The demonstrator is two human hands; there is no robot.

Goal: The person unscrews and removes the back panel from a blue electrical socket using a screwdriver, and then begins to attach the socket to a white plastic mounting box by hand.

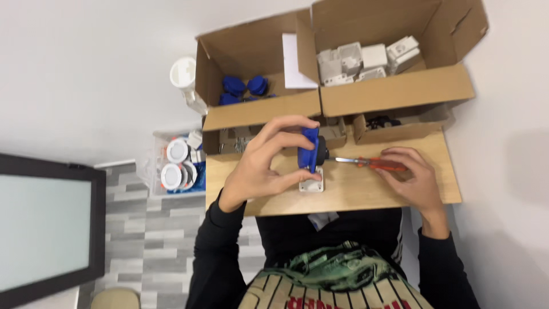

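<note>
My left hand (263, 160) grips a blue plastic socket part (309, 150) with a black round centre, held upright over a white square base (311, 184) that lies on the small wooden table (366, 191). My right hand (410, 178) holds an orange-handled screwdriver (384, 164). Its metal shaft points left and its tip meets the black centre of the blue part.
Two open cardboard boxes stand at the table's far side: the left box (260, 111) holds blue parts (245, 87), the right box (394, 91) white housings (366, 60). Smaller trays with screws (234, 143) sit in front. A clear bin of round white parts (178, 167) stands on the floor left, beside a dark-framed panel (46, 226).
</note>
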